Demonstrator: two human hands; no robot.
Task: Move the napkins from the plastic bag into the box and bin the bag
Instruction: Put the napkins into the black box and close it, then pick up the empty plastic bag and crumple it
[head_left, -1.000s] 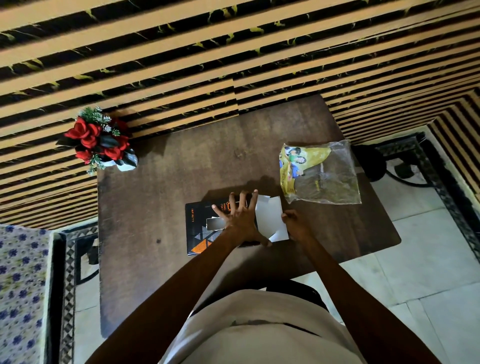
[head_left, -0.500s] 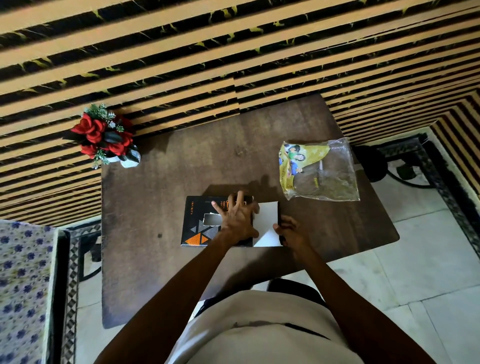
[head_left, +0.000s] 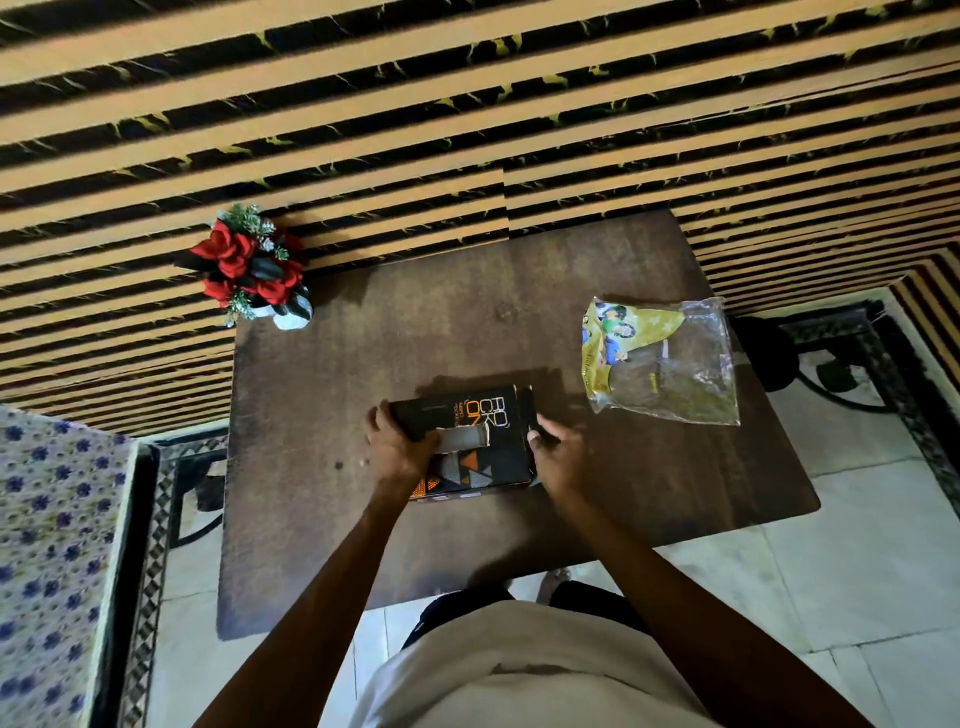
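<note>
With the left hand and right hand gripping the box's two ends, press its flap fully shut before reaching right for the emptied-looking plastic bag.

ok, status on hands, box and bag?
Left hand gripping box at its left end; right hand on its right end. No napkins showing. Bag flat on table, right of box, untouched. Nothing in the way.

Dark wooden table, worn. Red artificial flowers in small white pot, table's 10 o'clock corner. Striped tan-and-black wall at 12. Blue-flowered cloth at 8. Pale tiled floor at 4.
</note>
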